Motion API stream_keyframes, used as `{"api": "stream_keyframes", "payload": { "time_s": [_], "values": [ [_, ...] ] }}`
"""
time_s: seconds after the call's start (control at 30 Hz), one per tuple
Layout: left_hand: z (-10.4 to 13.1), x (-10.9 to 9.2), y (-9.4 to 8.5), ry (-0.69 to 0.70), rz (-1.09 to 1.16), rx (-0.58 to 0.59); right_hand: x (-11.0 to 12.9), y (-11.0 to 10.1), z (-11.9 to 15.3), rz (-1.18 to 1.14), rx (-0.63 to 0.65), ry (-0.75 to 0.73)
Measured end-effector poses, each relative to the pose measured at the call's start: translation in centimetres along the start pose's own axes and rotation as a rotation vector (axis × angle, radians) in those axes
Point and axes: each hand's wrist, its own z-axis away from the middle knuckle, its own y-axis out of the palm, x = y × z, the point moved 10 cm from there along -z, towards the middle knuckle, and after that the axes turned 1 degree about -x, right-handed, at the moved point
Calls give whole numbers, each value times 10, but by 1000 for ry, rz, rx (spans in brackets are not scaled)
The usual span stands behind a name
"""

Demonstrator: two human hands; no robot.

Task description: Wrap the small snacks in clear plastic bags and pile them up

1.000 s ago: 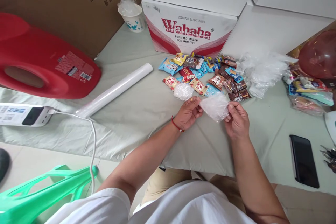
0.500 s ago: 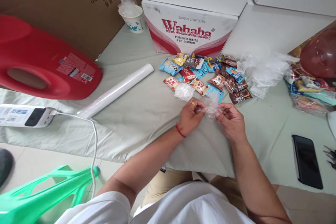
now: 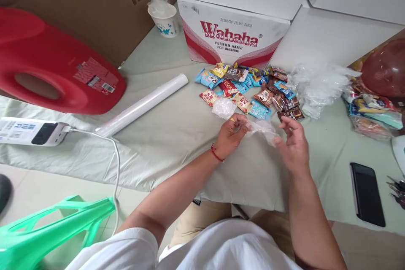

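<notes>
A piece of clear plastic film (image 3: 263,130) stretches between my hands above the table's front part. My left hand (image 3: 232,135), with a red cord at the wrist, pinches its left end. At the film's right end is my right hand (image 3: 292,143), its fingers apart and slightly blurred, with the thumb side touching the film. Just beyond my left hand lies a crumpled ball of clear plastic (image 3: 223,108). Behind it spreads a pile of wrapped snacks (image 3: 234,88) in blue, brown, red and yellow. A heap of clear plastic bags (image 3: 319,86) lies to their right.
A white roll (image 3: 145,105), red jug (image 3: 63,67) and power bank (image 3: 34,131) with cable are on the left. A paper cup (image 3: 166,21) and Wahaha box (image 3: 234,33) stand behind. At right are a phone (image 3: 368,194), keys and more packets (image 3: 376,114).
My right hand has moved to the right and its fingers have spread. The clear film, bunched between both hands before, is now drawn out wider. The view has shifted slightly.
</notes>
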Motion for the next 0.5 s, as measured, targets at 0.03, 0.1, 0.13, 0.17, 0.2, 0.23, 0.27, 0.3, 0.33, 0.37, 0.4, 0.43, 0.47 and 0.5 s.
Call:
{"api": "stream_keyframes", "payload": {
  "time_s": [0.03,0.1,0.13,0.17,0.2,0.23,0.27,0.3,0.33,0.37,0.4,0.43,0.47,0.5],
  "values": [
    [0,1,0,-24,34,-7,4,4,3,87,50,-29],
    [0,4,-3,-79,81,-46,3,6,8,198,123,-9],
    [-1,5,-7,-105,88,-79,0,3,11,211,138,35],
    [-2,6,-11,-131,89,-111,-5,-4,13,201,146,90],
    [-2,7,-13,-158,88,-132,-9,-11,16,176,153,148],
    [-3,8,-14,-187,91,-137,-13,-21,17,139,152,207],
    [-3,10,-13,-217,106,-124,-15,-32,18,85,133,261],
    [-3,12,-11,-250,131,-101,-17,-44,19,9,98,313],
    [-2,15,-8,-282,162,-75,-19,-57,18,-91,50,361],
    [-2,17,-4,-311,192,-50,-21,-69,18,-199,-18,399],
    [-1,20,-2,-334,216,-34,-24,-81,18,-289,-111,423],
    [-1,22,0,-352,230,-28,-28,-94,18,-349,-224,430],
    [-1,25,0,-366,236,-34,-33,-104,20,-376,-326,424],
    [0,27,-1,-376,234,-50,-37,-109,21,-370,-383,405]
  ]
}}
